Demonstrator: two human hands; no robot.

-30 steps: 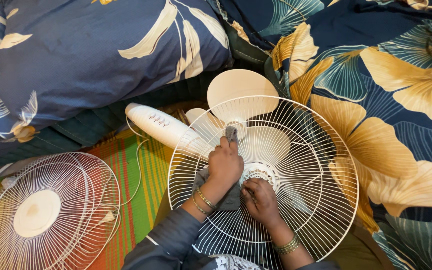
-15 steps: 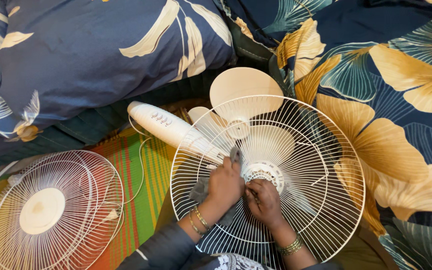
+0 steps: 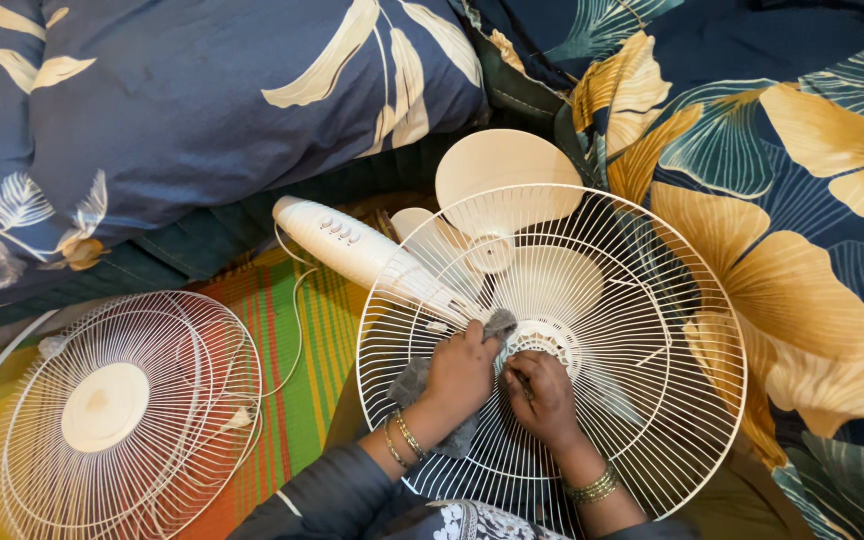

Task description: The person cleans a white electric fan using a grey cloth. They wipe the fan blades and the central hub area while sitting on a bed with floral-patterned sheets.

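In the head view, a white wire fan guard (image 3: 592, 300) is seen lying over the cream fan blades (image 3: 507, 180) and the white fan body (image 3: 347, 238). A grey cloth (image 3: 414, 382) is gripped by the left hand (image 3: 460, 370), fingers closed around it, and is pressed onto the wires just beside the guard's centre hub (image 3: 550, 340). The right hand (image 3: 544, 396) is laid on the guard next to the hub, fingers curled on the wires. A second wire guard (image 3: 117, 415) is seen on the striped mat (image 3: 307, 385), well apart. Floral bedding (image 3: 782, 150) is spread behind.
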